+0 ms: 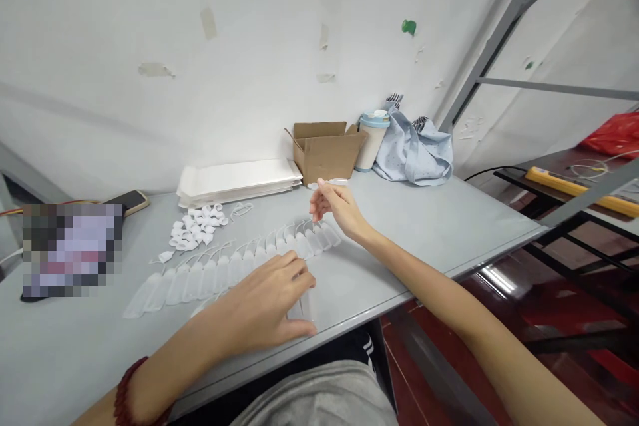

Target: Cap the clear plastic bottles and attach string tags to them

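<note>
My left hand (274,303) is low over the table's front edge, palm down, its thumb apart from its bent fingers. Clear plastic pieces (304,306) show beneath it and are partly hidden. My right hand (339,206) is above the far right end of a row of translucent plastic sleeves (219,273). Its fingers are curled in; whatever they may hold is too small to tell. Each sleeve in the slanting row has a thin whitish cord at its upper end. A small clear piece (339,182) lies just behind my right hand.
Small white pieces (197,226) form a pile behind the row, beside a loose cord (242,210). Along the wall are stacked white boards (239,176), an open cardboard box (329,156), a lidded cup (370,143) and a blue cloth bag (414,150). A phone (130,201) lies left.
</note>
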{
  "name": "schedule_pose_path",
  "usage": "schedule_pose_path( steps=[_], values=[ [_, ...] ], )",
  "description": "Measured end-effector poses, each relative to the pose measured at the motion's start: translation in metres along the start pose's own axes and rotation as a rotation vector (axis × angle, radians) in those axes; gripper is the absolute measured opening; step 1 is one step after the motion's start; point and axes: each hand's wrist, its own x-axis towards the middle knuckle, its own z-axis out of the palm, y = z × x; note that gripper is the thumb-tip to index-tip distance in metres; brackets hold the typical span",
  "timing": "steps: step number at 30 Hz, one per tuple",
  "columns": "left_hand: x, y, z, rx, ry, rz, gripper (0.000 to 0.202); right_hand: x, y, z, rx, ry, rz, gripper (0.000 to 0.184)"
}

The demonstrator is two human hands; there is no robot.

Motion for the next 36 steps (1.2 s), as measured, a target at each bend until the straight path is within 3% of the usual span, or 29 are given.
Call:
schedule_pose_path(
  steps=[7,22,26,30,34,36],
  values=[
    [0.000,0.007,-0.003,-0.020,-0.046,-0.001,0.032,0.000,0.000,0.000,-0.012,-0.002,-0.013,0.053],
    [0.000,0.001,0.002,0.108,0.023,-0.013,0.032,0.000,0.003,0.000,-0.052,-0.015,-0.031,0.050],
    [-0.001,0.000,-0.002,0.059,0.047,-0.007,0.036,0.001,0.002,0.000,-0.069,-0.009,-0.027,0.052],
    [-0.002,-0.028,-0.020,-0.174,0.125,-0.104,0.035,0.005,0.008,-0.005,-0.122,-0.001,-0.054,0.050],
    [-0.009,-0.086,-0.034,-0.115,0.418,-0.484,0.034,0.020,0.024,-0.023,-0.424,0.070,-0.172,0.043],
    [-0.014,-0.113,-0.035,-0.054,0.472,-0.588,0.030,0.030,0.034,-0.036,-0.694,0.087,-0.235,0.031]
  ],
)
